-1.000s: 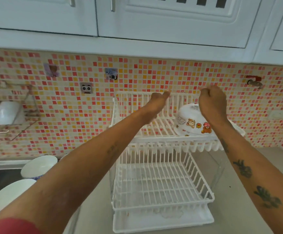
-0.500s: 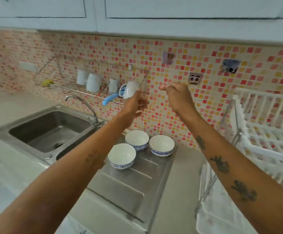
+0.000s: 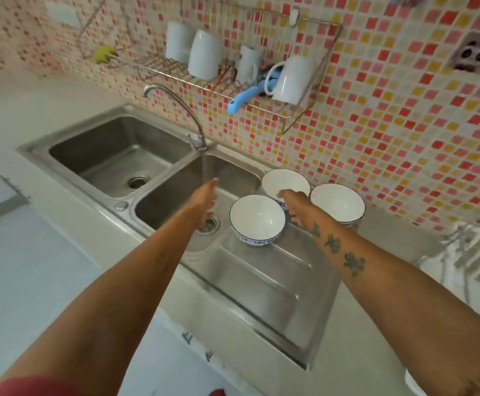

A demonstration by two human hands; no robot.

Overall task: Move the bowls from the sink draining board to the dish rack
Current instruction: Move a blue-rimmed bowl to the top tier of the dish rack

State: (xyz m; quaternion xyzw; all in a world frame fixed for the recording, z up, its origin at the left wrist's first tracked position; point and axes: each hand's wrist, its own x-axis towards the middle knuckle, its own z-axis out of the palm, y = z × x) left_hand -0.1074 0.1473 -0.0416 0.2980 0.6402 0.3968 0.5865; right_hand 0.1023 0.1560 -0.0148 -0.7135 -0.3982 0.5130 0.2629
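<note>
Both bare arms stretch forward over the stainless sink. The left hand [image 3: 204,200] hangs over the right basin [image 3: 176,201], fingers loose and holding nothing. The right hand [image 3: 296,204] reaches among three glossy white bowls on the ribbed steel draining board [image 3: 261,284]: the near bowl [image 3: 257,218], far bowl [image 3: 284,182] and right bowl [image 3: 337,202]. Its fingers seem spread, gripping nothing.

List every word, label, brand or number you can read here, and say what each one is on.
None: no readable text shows in this view.
The three bowls carry only a blue pattern band, no letters.
The white mugs on the wall rack look plain.
The panda sticker on the tiles is a picture, without words.
The forearm tattoos look like figures; any lettering is too blurred to tell.
</note>
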